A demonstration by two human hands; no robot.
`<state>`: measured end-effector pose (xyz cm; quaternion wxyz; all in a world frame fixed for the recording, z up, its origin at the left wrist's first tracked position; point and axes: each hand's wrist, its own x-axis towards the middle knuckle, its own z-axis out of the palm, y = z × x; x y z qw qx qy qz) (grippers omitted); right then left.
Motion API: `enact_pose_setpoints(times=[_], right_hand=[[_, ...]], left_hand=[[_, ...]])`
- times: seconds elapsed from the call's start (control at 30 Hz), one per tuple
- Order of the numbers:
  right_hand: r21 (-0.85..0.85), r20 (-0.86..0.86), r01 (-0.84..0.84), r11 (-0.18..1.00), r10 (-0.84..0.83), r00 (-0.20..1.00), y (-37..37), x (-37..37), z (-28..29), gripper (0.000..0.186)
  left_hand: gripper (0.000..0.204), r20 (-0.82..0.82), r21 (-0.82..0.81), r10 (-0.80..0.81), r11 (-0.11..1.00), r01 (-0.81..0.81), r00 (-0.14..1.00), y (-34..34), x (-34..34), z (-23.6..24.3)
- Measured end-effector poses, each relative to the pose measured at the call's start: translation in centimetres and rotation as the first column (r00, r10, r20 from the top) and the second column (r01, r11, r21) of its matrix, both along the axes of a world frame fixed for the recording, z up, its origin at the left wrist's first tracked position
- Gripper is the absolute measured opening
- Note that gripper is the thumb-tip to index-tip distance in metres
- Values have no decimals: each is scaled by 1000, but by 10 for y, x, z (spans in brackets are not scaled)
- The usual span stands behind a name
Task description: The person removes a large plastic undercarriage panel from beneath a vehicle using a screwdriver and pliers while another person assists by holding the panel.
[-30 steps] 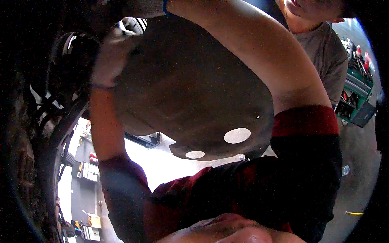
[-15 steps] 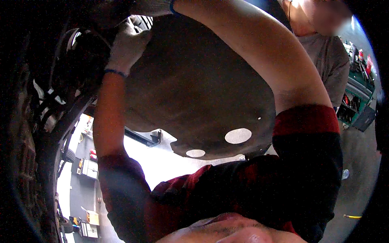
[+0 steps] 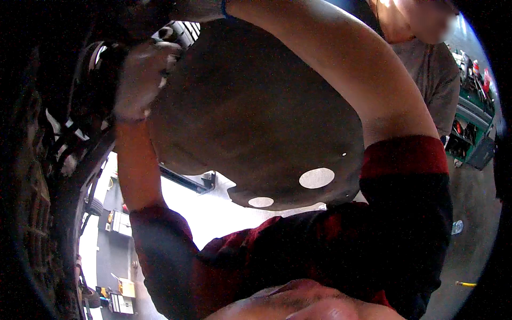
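Observation:
My left hand [image 3: 145, 80], in a pale work glove, is raised at the upper left against the dark underside of a vehicle [image 3: 69, 96]. Its fingers look curled inward; what they hold, if anything, is hidden. Across the top reaches my right arm, and my right hand [image 3: 200, 9], also gloved, is up among dark parts, with its fingers lost in shadow. Close by both hands is a bright ribbed part [image 3: 186, 32]. A broad dark panel [image 3: 256, 117] with round openings spans the middle, beside my left hand and below my right forearm.
Another person [image 3: 426, 69] in a grey shirt stands close at the upper right. Behind them is a green tool cart [image 3: 472, 120] loaded with tools. A clear bottle [image 3: 457, 228] and a yellow object [image 3: 465, 284] are on the floor. White cabinets [image 3: 121, 223] show at the lower left.
My left hand has moved left and slightly down, away from the bright ribbed part, and its fingers have curled more. My right hand has barely moved. The other person has shifted slightly.

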<state>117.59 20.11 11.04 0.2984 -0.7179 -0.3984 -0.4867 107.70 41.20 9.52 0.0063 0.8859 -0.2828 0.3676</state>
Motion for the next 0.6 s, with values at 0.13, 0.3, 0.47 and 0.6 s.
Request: enact_pose_setpoints(times=[0.13,0.3,0.47,0.6], right_hand=[[-138,-51,247,959,-256,965,-1,-3,-2,37],[-91,-43,113,989,-117,992,-1,-14,-2,38],[-105,-51,142,984,-148,988,-8,-20,-2,39],[-15,-86,104,994,-105,991,-9,-21,-8,41]], left_hand=[[26,33,23,-123,992,122,992,10,-5,6],[65,258,-6,27,1000,-26,966,-19,24,-17],[29,-269,-618,-365,775,132,891,-7,-30,13],[28,-192,-873,-613,463,152,766,33,-19,6]])
